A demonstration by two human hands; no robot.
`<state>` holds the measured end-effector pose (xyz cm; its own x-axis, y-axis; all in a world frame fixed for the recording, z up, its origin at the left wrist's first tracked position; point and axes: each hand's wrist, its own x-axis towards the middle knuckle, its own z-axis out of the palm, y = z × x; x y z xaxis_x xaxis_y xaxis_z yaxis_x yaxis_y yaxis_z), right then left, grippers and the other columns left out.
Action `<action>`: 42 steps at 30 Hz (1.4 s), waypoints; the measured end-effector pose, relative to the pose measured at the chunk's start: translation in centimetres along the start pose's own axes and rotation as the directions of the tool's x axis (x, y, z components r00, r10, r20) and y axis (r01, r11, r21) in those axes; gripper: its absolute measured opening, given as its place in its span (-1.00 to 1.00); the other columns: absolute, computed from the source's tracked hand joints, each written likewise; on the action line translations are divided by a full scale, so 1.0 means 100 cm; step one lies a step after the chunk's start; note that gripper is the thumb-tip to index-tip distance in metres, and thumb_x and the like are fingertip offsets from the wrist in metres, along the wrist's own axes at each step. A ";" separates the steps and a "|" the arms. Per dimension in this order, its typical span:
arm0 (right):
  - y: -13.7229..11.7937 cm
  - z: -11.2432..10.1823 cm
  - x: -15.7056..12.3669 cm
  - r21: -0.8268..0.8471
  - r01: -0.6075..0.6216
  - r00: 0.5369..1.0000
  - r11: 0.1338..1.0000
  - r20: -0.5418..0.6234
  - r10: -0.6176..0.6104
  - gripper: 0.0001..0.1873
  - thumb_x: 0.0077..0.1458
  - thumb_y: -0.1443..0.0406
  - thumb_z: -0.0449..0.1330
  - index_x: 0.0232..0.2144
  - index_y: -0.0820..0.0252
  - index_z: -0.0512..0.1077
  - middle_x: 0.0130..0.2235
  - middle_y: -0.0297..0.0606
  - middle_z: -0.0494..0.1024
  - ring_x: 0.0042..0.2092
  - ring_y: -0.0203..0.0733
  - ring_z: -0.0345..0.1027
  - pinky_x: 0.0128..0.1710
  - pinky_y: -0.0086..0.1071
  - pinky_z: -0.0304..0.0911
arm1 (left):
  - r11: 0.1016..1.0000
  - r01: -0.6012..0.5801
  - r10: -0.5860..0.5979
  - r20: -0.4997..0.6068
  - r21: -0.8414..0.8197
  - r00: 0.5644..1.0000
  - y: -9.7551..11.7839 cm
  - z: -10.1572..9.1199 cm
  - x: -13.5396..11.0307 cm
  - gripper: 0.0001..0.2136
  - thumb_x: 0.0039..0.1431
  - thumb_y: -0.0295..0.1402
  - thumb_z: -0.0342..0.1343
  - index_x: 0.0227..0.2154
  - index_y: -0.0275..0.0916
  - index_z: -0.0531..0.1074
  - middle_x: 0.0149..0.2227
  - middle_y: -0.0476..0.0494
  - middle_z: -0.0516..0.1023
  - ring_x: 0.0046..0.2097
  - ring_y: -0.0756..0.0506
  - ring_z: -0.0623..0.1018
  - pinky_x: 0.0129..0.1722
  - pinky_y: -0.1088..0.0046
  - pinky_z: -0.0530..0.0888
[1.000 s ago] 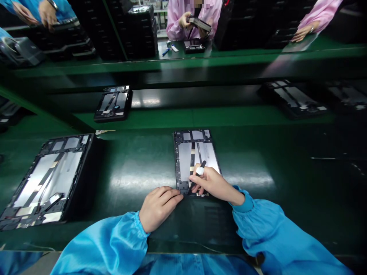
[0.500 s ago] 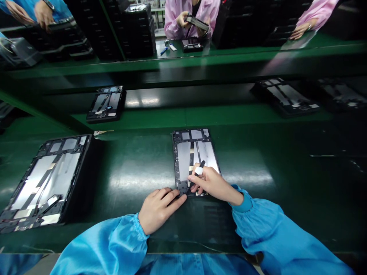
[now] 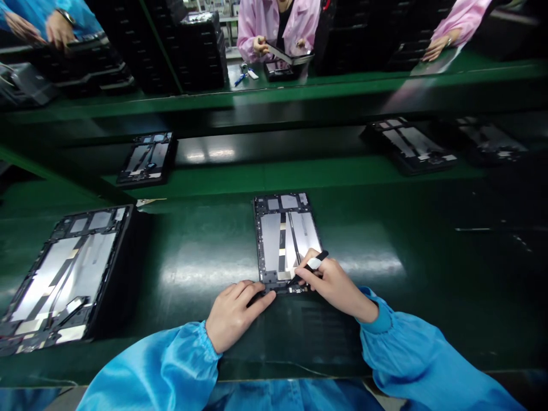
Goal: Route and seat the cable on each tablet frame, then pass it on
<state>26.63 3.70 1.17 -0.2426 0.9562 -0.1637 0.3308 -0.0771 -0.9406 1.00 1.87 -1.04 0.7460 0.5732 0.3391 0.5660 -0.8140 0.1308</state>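
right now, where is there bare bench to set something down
Bare bench between left device and middle device, and right of the right hand. Crowded: the middle device's near edge, with left hand and black tool.

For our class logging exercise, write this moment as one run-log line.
left hand: at open device, near-left corner; right hand: holding dark tool over device's near end; left: similar device
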 end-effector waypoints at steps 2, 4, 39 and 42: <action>0.002 0.001 0.001 0.065 -0.022 1.000 0.998 0.001 0.022 -0.77 0.22 0.14 0.17 -0.40 0.13 0.36 -0.42 -0.33 0.46 -0.38 -0.15 0.51 -0.49 -0.39 0.34 | 1.000 -0.002 0.002 -0.009 -0.003 1.000 0.000 0.000 0.000 -0.72 0.36 -0.52 -0.06 0.03 -0.19 0.39 -0.05 -0.19 0.49 -0.08 -0.12 0.48 -0.15 0.33 0.50; 0.003 0.002 0.002 0.093 -0.038 0.999 0.995 0.003 0.038 -0.77 0.21 0.13 0.19 -0.40 0.13 0.35 -0.43 -0.34 0.46 -0.38 -0.13 0.53 -0.50 -0.38 0.34 | 1.000 -0.005 0.004 -0.016 -0.006 1.000 0.000 0.001 0.000 -0.74 0.35 -0.51 -0.04 0.02 -0.20 0.40 -0.03 -0.20 0.49 -0.06 -0.13 0.48 -0.14 0.33 0.49; 0.016 0.008 0.009 0.213 0.202 0.846 0.956 -0.530 -0.060 -0.56 0.18 -0.09 0.09 -0.31 0.15 0.41 -0.43 -0.26 0.50 -0.48 -0.21 0.45 -0.53 -0.39 0.39 | 0.990 0.012 -0.020 0.054 0.142 0.998 -0.022 0.033 0.093 -0.71 0.29 -0.27 0.12 0.04 -0.20 0.40 -0.21 -0.14 0.54 -0.24 -0.11 0.46 -0.29 0.35 0.37; 0.021 0.007 0.014 0.179 0.202 0.836 0.963 -0.544 -0.074 -0.56 0.20 -0.07 0.08 -0.26 0.17 0.47 -0.48 -0.27 0.50 -0.51 -0.23 0.43 -0.56 -0.40 0.38 | 0.968 0.160 -0.167 0.020 0.192 0.986 -0.077 0.039 0.147 -0.73 0.29 -0.39 0.09 0.04 -0.22 0.41 -0.12 -0.22 0.54 -0.15 -0.18 0.46 -0.22 0.30 0.36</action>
<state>26.33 4.68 -1.21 0.2683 0.9587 0.0947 0.1060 0.0683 -0.9920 8.99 16.92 -0.68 0.6481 0.7026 0.2940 0.7346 -0.6784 0.0019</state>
